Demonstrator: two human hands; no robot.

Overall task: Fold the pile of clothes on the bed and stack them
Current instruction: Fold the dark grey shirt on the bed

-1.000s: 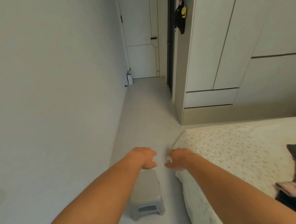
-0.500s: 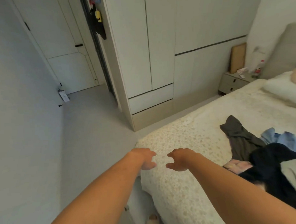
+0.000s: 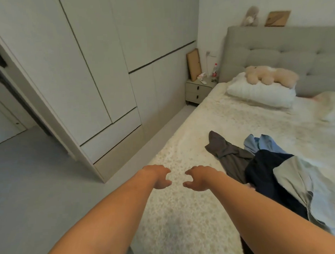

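Over near corner of bed [image 3: 229, 122], left hand [image 3: 157, 176] and right hand [image 3: 200, 180] hover, each grip loosely curled, empty. View has swung from floor and hallway to bed — pile of clothes [image 3: 274, 172] now visible right of hands, apparently all unfolded. Folding not begun.

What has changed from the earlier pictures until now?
The view swung right, from the corridor to the bed; the clothes, pillow and headboard came into sight. The left hand and right hand stayed outstretched, loosely curled and empty.
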